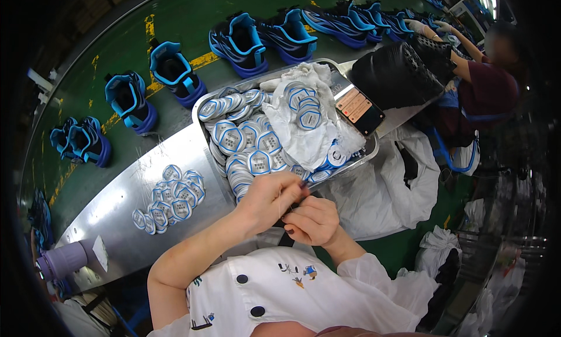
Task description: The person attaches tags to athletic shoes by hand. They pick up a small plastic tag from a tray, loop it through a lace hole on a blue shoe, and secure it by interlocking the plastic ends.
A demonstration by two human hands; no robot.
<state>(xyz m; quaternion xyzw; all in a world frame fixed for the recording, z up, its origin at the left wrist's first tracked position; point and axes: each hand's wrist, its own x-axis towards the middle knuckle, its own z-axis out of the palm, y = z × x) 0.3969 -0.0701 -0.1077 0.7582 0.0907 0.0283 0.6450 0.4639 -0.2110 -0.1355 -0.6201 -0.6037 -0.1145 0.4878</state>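
Note:
My left hand (pixel 269 199) and my right hand (pixel 313 221) meet just before the near edge of a metal tray (pixel 374 151). Their fingers are pinched together on a thin strand, which shows faintly between them; its ends are hidden. Many round grey-and-white tags (pixel 259 162) with blue trim and printing fill the tray. A crumpled white cloth (pixel 302 144) covers its right part, with a short row of tags (pixel 309 117) on top. To the left, a loose pile of similar tags (pixel 181 209) lies on the metal worktop (pixel 118 214), beside thin clear strands (pixel 147 162).
Black-and-blue sneakers (pixel 241 43) line the green conveyor belt (pixel 184 21) beyond. A phone (pixel 357 105) rests at the tray's right corner, near a black plastic-wrapped bundle (pixel 396 74). A purple cup (pixel 63 260) stands far left. A gloved co-worker (pixel 486 83) handles shoes at right.

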